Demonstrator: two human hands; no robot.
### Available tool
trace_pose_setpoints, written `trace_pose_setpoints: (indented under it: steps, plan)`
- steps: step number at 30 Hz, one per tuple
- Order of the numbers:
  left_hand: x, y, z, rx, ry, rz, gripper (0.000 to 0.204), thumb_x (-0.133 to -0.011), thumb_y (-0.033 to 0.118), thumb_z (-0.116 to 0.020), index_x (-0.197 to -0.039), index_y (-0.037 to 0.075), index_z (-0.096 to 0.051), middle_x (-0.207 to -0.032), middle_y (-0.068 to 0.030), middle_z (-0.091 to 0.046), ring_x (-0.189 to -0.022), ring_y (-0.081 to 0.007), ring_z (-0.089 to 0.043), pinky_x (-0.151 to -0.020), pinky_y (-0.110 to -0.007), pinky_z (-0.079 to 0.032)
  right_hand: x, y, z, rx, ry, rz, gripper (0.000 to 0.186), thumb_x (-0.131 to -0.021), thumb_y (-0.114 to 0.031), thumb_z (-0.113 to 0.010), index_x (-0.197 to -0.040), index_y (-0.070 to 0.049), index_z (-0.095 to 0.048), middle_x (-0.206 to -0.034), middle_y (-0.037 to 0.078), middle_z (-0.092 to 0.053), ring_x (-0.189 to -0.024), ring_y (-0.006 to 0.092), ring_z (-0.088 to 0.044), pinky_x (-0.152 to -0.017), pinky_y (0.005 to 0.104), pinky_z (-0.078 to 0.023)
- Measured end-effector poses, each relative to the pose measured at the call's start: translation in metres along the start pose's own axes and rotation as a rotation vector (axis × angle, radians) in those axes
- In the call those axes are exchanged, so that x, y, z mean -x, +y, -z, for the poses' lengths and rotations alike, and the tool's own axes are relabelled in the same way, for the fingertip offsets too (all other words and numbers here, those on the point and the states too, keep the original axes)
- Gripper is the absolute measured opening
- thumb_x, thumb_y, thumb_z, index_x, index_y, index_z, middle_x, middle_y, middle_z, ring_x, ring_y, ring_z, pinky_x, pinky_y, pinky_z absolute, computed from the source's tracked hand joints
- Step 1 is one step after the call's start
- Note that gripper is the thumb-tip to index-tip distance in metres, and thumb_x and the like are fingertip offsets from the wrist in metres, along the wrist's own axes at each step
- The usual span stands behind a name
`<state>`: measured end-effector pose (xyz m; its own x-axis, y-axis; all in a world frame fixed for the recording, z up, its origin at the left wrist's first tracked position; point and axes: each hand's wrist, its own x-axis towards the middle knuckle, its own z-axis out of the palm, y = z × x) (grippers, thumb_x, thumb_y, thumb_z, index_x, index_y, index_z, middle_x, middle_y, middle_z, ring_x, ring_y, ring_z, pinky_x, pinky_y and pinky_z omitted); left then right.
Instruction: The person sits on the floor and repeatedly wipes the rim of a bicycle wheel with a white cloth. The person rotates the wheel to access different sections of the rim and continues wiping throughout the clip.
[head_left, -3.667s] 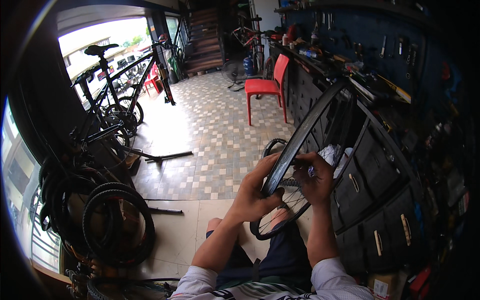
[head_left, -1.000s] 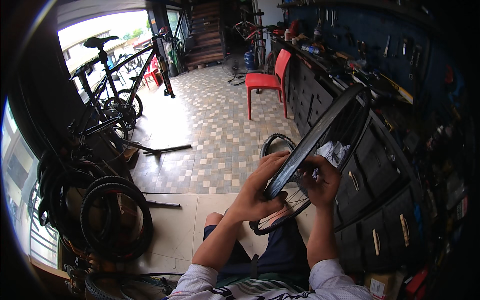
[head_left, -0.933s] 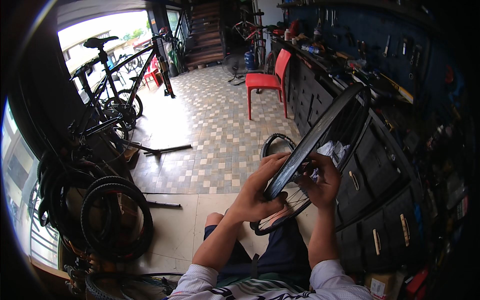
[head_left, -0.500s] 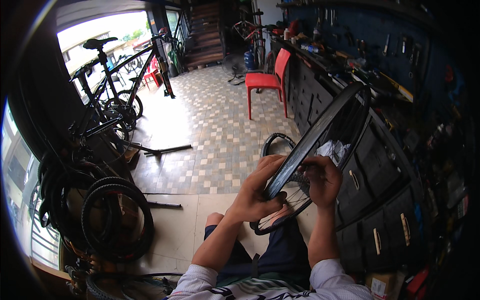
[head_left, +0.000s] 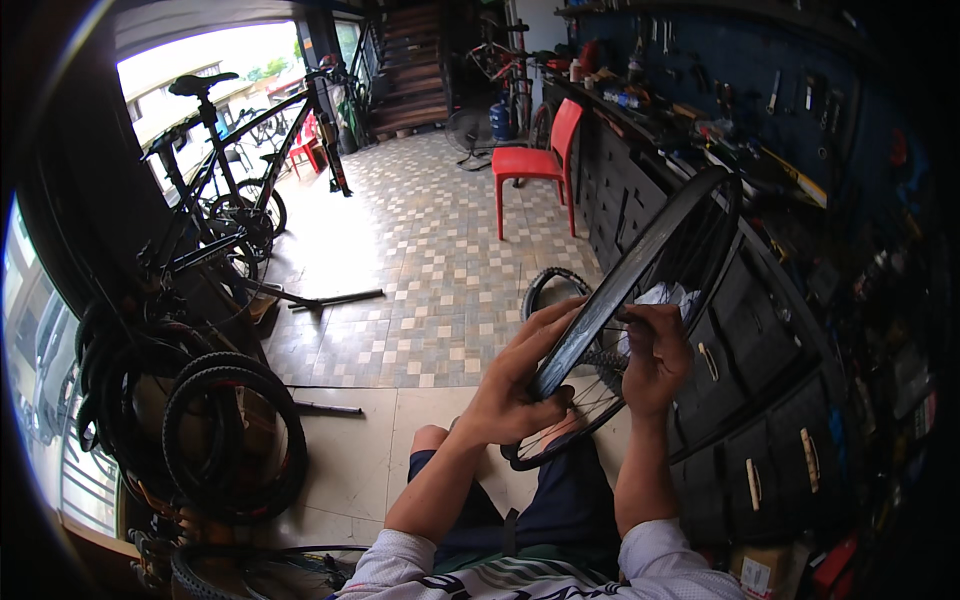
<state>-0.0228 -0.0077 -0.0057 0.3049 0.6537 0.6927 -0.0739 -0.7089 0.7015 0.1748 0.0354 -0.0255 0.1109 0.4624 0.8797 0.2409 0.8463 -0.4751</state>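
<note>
Clamping the fingers of the left hand (head_left: 520,388) on a tilted wheel (head_left: 628,275) and curling those of the right hand (head_left: 657,368) close beside it, leaving their grip too dark to tell.

White sleeves (head_left: 398,562), navy shorts (head_left: 572,495)

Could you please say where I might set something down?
The checkered floor is bare between the black bar and the red chair, as are pale tiles between the tyres and left knee. The workbench is crowded with clutter, the left window side with tyres.
</note>
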Motion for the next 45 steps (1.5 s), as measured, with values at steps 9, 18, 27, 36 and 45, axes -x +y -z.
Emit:
trace_pose_setpoints:
  steps: [9,18,27,36,45]
  plan:
    - [0.007,-0.006,-0.002,0.441,-0.084,0.169,0.088,-0.064,-0.005,-0.056,-0.15,-0.007,-0.033,-0.15,-0.0278,-0.045,-0.145,-0.0363,-0.041,-0.121,-0.054,-0.028,-0.009,0.024,0.013,-0.143,0.18,-0.166,0.021,-0.102,-0.011,-0.065,-0.117,0.002,-0.069,-0.105,0.008,-0.071,-0.094,0.0126,-0.065,-0.081,0.0291,-0.052]
    - [0.018,0.005,0.006,0.239,-0.123,0.126,0.082,-0.069,-0.01,-0.055,-0.149,-0.003,-0.037,-0.144,-0.0167,-0.054,-0.138,-0.0265,-0.05,-0.117,-0.04,-0.034,0.007,0.029,0.029,-0.042,0.113,-0.117,0.02,-0.1,-0.01,-0.067,-0.114,0.003,-0.07,-0.094,0.007,-0.071,-0.082,0.0104,-0.065,-0.072,0.0251,-0.05]
    - [0.047,-0.003,-0.006,0.064,0.044,0.018,0.079,-0.072,-0.012,-0.057,-0.149,-0.001,-0.039,-0.138,-0.02,-0.058,-0.129,-0.0311,-0.058,-0.11,-0.038,-0.039,-0.009,0.002,0.023,0.035,-0.026,-0.146,0.018,-0.097,-0.01,-0.071,-0.112,0.0,-0.072,-0.094,0.007,-0.073,-0.08,0.0105,-0.067,-0.07,0.0251,-0.051]
    - [0.091,-0.058,-0.015,-0.093,0.098,-0.011,0.079,-0.072,-0.014,-0.046,-0.148,-0.001,-0.031,-0.145,-0.0345,-0.048,-0.137,-0.0407,-0.051,-0.115,-0.053,-0.037,-0.029,-0.008,-0.004,-0.502,-0.113,-0.33,0.019,-0.1,-0.011,-0.068,-0.115,0.0,-0.071,-0.094,0.004,-0.073,-0.08,0.0052,-0.063,-0.071,0.0219,-0.049]
    - [0.026,-0.017,-0.002,-0.127,0.169,0.128,0.084,-0.077,0.004,-0.068,-0.154,0.003,-0.035,-0.149,-0.018,-0.05,-0.135,-0.0339,-0.053,-0.111,-0.047,-0.042,-0.007,0.004,-0.024,-0.423,-0.145,-0.318,0.019,-0.103,-0.012,-0.063,-0.117,0.0,-0.069,-0.097,0.002,-0.071,-0.083,0.0035,-0.058,-0.073,0.0215,-0.046]
